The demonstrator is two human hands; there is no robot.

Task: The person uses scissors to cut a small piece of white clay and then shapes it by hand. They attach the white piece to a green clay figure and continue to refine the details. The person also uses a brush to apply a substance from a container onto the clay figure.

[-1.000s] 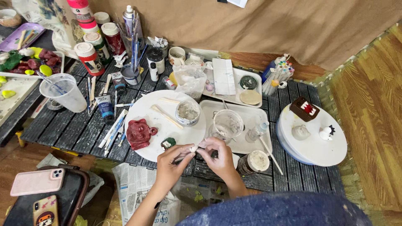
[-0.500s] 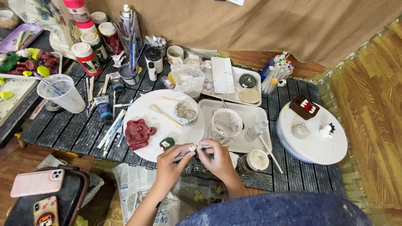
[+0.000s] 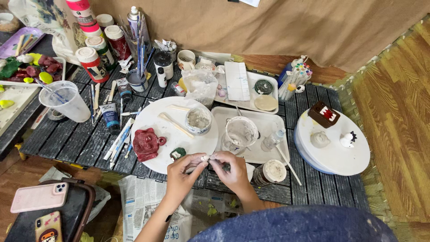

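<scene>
Above the table edge, both hands (image 3: 210,170) pinch a clay piece (image 3: 204,158).

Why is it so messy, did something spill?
Nothing looks spilled. The cups stand upright and the brushes just lie loose on the table. Both hands pinch a small clay piece.

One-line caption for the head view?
Both hands, left hand and right hand, pinch a small pale clay piece over a cluttered craft table.

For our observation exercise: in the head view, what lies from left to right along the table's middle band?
Clear plastic cup → dark red clay piece → small grey-filled round tub → clear paint-smeared cup → brown block-shaped figure → small white spiky figure.
</scene>
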